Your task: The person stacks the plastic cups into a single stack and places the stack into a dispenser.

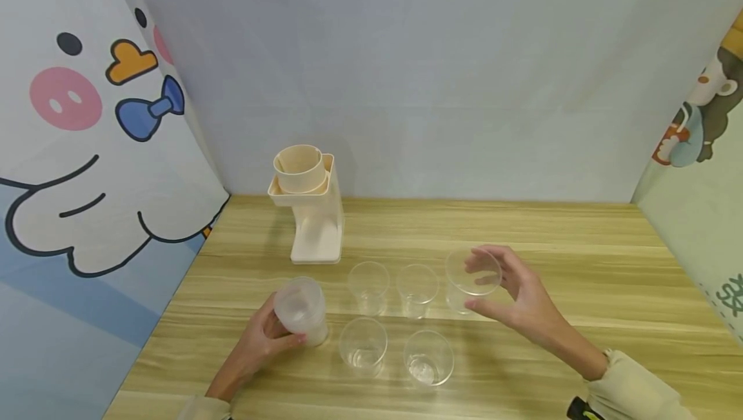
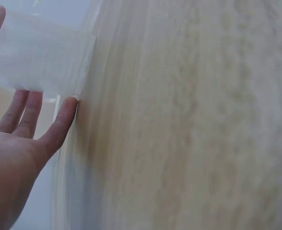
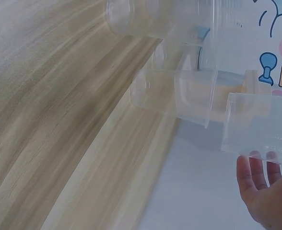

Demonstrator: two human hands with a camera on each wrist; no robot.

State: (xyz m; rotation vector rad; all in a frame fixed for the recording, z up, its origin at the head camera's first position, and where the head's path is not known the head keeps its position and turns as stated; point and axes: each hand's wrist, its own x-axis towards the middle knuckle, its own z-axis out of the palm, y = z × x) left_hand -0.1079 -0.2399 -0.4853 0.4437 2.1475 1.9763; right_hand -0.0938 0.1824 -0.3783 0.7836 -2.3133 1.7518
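Observation:
My left hand (image 1: 264, 336) holds a stack of nested translucent plastic cups (image 1: 303, 313), thumb on the near side and fingers around the far side. In the left wrist view the stack (image 2: 38, 60) shows between thumb and fingers, one fingertip near its edge. My right hand (image 1: 522, 294) grips a clear plastic cup (image 1: 473, 275), its thumb in front and fingers behind. The right wrist view has the fingertips on the side of this cup (image 3: 261, 127). Between the hands, clear cups stand upright in two rows, among them a back cup (image 1: 418, 286) and a front cup (image 1: 428, 360).
A cream stand with a round holder on top (image 1: 307, 207) is at the back left of the wood-grain table (image 1: 551, 233). A pale grey backdrop (image 1: 435, 84) closes off the back, with cartoon-printed panels (image 1: 87, 168) at the sides.

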